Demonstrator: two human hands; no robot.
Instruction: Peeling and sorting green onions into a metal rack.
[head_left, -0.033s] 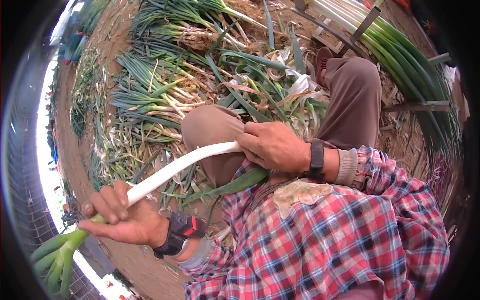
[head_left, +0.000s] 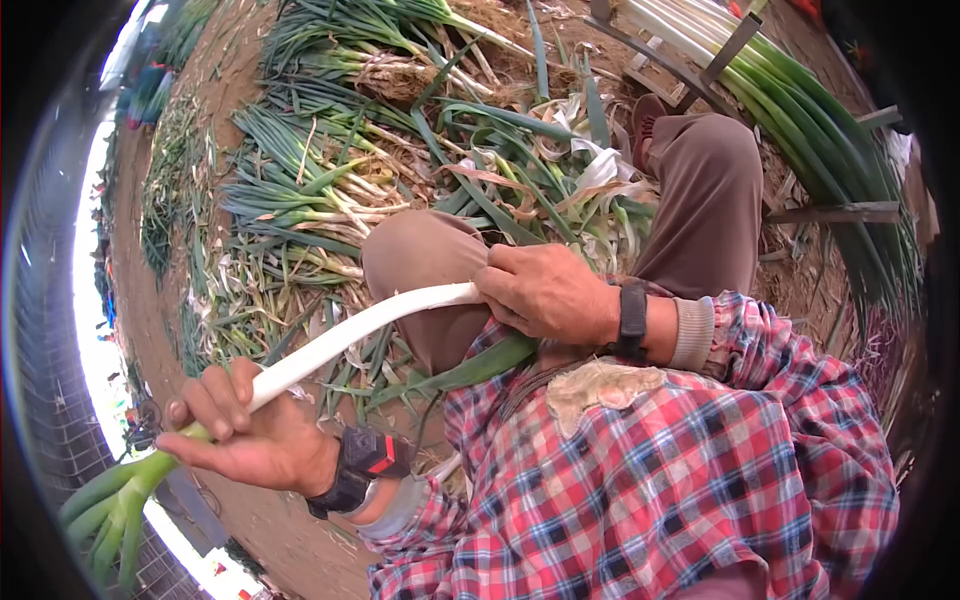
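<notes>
A leek (head_left: 350, 335) with a bare white shank spans the space between my two hands. My left hand (head_left: 235, 425) is closed around it where white turns to green, its thumb stretched along the stalk. The green tops (head_left: 118, 505) fan out beyond that hand at the lower left. At the other end of the shank, my right hand (head_left: 550, 295) pinches the leek over my lap. The fingertips and the leek's end are hidden there. Just below the right hand, a loose green leaf (head_left: 480, 365) slants across my lap.
Piles of unpeeled leeks (head_left: 310, 190) lie on the soil ahead and to the left. Stripped leaves (head_left: 600, 175) litter the ground between my knees. At the right, a wooden rack (head_left: 835, 213) holds a bundle of clean leeks (head_left: 790, 120). A mesh fence (head_left: 60, 390) runs along the left.
</notes>
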